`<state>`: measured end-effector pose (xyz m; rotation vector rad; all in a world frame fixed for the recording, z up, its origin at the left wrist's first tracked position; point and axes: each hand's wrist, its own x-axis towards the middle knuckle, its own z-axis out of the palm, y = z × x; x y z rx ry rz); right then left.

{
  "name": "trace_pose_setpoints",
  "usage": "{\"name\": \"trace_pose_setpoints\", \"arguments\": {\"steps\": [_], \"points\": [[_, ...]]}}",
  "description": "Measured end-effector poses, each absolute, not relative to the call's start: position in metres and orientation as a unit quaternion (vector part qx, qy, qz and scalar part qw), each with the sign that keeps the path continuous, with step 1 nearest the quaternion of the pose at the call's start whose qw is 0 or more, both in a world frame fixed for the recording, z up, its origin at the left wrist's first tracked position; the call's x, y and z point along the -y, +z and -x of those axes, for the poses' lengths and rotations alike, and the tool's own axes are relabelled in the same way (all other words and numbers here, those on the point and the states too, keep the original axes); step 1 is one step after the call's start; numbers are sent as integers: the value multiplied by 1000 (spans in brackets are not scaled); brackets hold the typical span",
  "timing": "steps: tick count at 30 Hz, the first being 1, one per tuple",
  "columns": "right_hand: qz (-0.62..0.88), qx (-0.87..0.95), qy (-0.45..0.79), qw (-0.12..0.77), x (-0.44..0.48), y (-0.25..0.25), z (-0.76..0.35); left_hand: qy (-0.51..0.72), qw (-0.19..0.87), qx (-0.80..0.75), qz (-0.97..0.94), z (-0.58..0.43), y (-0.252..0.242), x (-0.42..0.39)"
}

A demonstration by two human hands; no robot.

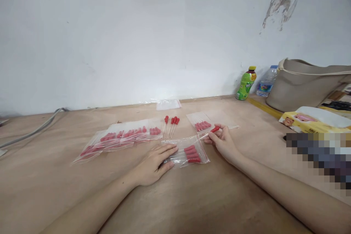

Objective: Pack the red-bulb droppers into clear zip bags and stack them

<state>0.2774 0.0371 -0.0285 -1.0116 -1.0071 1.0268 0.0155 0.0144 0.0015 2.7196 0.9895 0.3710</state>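
Observation:
My left hand (156,162) lies with fingers stretched out on the left end of a clear zip bag (179,155). Inside that bag are several droppers with red bulbs (192,154), their bulbs toward the bag's right end. Pinched in my right hand (223,140) is a dropper (215,129) with a red bulb, its clear tube pointing left over the bag's upper right corner. Behind the bag, several loose droppers (172,121) lie side by side, bulbs toward the wall. Another zip bag with droppers (201,123) rests just beyond my right hand.
Overlapping bags of droppers (123,133) lie to the left. A flat clear bag (168,105) lies by the wall. At right stand a green bottle (246,85), a water bottle (265,82), a grey bin (304,84) and a yellow tissue pack (307,124). A cable (35,131) crosses far left.

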Motion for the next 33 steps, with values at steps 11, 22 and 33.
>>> {"name": "trace_pose_setpoints", "arguments": {"steps": [11,22,33], "points": [[414,541,529,507,-35,-25,-289,135,113,-342,-923,-16,3,-12],[424,619,520,409,-34,-18,-282,120,108,-338,-927,-17,5,-12],[485,606,470,421,-40,-21,-277,126,98,-333,-929,-17,3,-13]]}}
